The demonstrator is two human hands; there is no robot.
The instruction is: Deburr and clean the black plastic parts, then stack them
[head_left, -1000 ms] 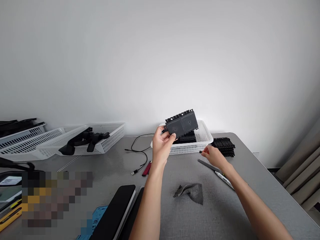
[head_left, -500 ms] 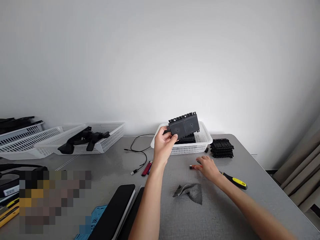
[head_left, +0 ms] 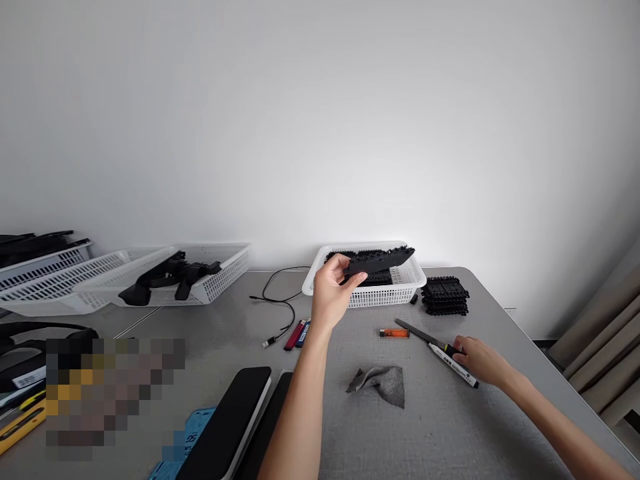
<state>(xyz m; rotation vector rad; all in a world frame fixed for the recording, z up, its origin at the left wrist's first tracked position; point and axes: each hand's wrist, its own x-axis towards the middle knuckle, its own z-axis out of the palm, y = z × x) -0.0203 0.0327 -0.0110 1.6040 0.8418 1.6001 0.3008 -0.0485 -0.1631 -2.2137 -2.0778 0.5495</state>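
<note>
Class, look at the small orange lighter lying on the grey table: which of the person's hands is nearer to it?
Right. The right hand rests on the table beside the orange lighter; the left hand is raised above it.

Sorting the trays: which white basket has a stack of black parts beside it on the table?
The small white basket under the left hand, with the black stack at its right end. The long baskets at far left have none beside them.

You can't read any text here: the white marker (head_left: 453,364) by your right hand (head_left: 483,361) carries black print, too small to make out.
</note>
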